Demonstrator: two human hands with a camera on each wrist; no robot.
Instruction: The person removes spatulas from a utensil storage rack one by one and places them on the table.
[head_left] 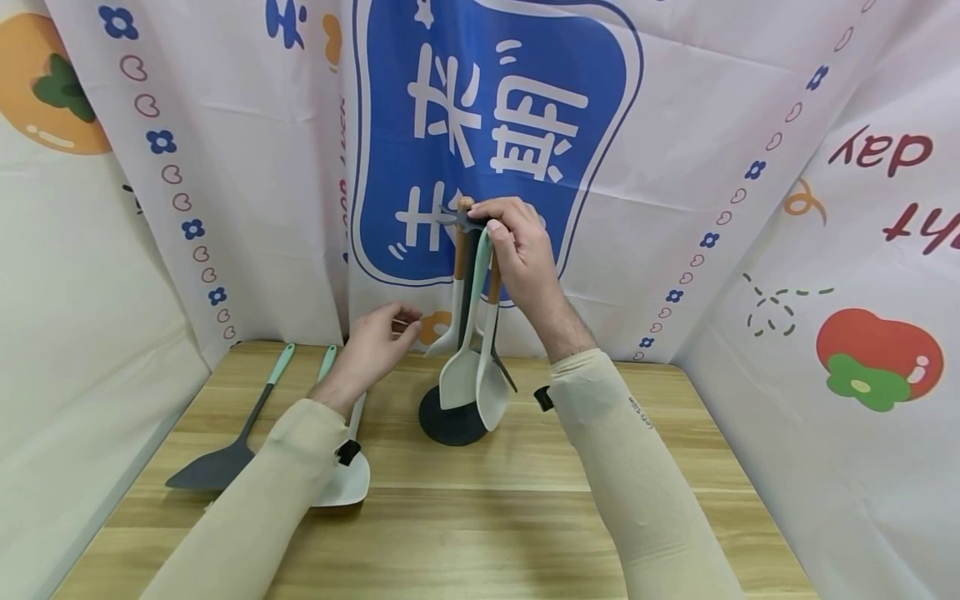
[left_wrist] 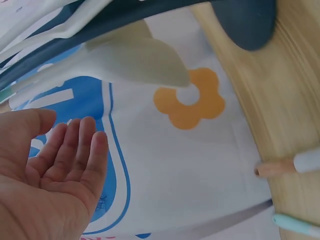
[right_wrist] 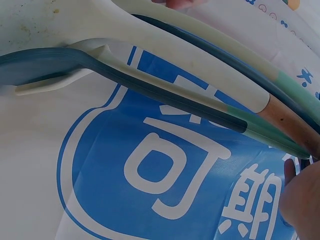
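Note:
My right hand (head_left: 521,250) grips the top of a dark utensil stand, by its hooked head (head_left: 461,220); its fingertips partly cover the hooks. Several kitchen tools hang there: a pale spatula (head_left: 459,379) with a mint handle, a white spoon (head_left: 492,392) with a wooden handle, and dark-headed ones behind. The stand's round black base (head_left: 450,425) sits on the table. My left hand (head_left: 375,346) hovers left of the hanging tools, fingers loosely bent and nothing in them. In the left wrist view its palm (left_wrist: 60,195) shows bare, below a pale utensil head (left_wrist: 135,60).
At the table's left lie a dark grey turner (head_left: 213,468) with a mint handle and a white turner (head_left: 348,483), partly under my left forearm. A wooden handle end (left_wrist: 275,167) shows near the table's back edge. A printed cloth (head_left: 637,167) hangs close behind the stand.

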